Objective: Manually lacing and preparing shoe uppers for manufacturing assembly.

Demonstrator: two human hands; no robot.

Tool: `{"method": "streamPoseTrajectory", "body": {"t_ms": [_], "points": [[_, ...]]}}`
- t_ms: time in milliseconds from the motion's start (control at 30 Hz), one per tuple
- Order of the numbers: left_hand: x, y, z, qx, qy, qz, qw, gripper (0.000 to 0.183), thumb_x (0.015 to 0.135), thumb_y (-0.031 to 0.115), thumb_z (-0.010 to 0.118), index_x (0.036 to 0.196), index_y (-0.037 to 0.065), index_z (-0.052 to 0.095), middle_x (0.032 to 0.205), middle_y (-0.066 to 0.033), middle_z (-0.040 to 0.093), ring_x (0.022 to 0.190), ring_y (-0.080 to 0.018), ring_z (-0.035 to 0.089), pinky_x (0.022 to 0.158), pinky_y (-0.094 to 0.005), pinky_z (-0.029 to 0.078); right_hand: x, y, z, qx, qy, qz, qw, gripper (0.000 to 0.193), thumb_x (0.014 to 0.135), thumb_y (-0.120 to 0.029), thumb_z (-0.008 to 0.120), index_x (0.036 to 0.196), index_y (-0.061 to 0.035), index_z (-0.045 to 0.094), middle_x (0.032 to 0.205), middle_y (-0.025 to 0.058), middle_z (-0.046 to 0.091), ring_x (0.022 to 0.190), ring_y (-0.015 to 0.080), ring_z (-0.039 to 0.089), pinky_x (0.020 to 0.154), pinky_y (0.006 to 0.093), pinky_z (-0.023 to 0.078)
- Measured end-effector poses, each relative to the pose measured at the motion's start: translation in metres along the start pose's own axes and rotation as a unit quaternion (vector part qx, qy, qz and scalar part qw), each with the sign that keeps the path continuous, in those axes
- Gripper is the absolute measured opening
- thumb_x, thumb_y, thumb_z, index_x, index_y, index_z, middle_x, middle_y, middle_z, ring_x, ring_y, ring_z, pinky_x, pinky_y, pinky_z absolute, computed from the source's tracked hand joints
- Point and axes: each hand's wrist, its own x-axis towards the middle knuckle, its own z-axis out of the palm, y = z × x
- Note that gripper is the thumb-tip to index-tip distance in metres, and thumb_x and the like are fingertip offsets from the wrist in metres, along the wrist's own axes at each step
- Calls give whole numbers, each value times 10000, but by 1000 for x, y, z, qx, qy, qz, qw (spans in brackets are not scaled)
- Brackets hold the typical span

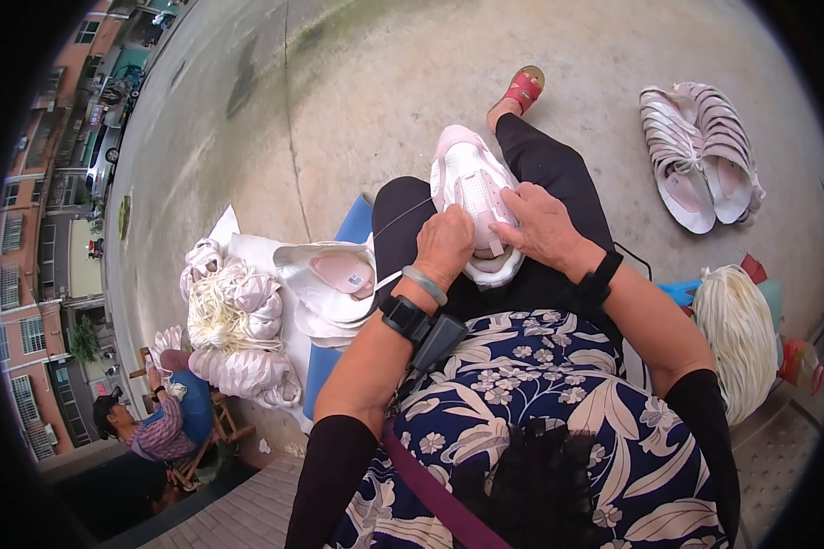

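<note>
A white and pale pink shoe upper (458, 169) lies across my lap, its pink toe end pointing away from me. My left hand (446, 244) is closed at the upper's left edge, near the lace opening; what its fingers pinch is hidden. My right hand (540, 224) grips the upper's right side, with the thumb over the tongue and the fingers along the pink eyelet strip. A thin dark line runs out to the left beside my left hand; I cannot tell what it is.
At left, bundled shoe uppers (247, 371), cream laces (218, 316) and stacked white uppers (325, 320) lie together. More striped uppers (696, 151) rest on the concrete at far right. A hank of white laces (734, 339) is near my right elbow. Another person (169, 425) sits at lower left.
</note>
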Motion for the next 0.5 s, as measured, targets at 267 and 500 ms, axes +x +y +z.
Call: {"method": "streamPoseTrajectory", "body": {"t_ms": [267,500], "points": [[4,-12,4,-16,-25,-13,999,239,843,178,424,775,-28,524,690,-276,583,693,-435,590,648,-504,473,1,0,9,19,1,14,1000,400,704,-331,661,936,-29,539,840,161,508,820,326,534,709,406,454],[16,18,-25,-183,-162,-137,960,309,763,120,432,983,-94,465,689,-281,588,489,-338,596,467,-426,493,-17,15,10,49,4,7,999,496,680,-371,696,975,-26,496,841,157,496,809,333,517,693,407,428]]}}
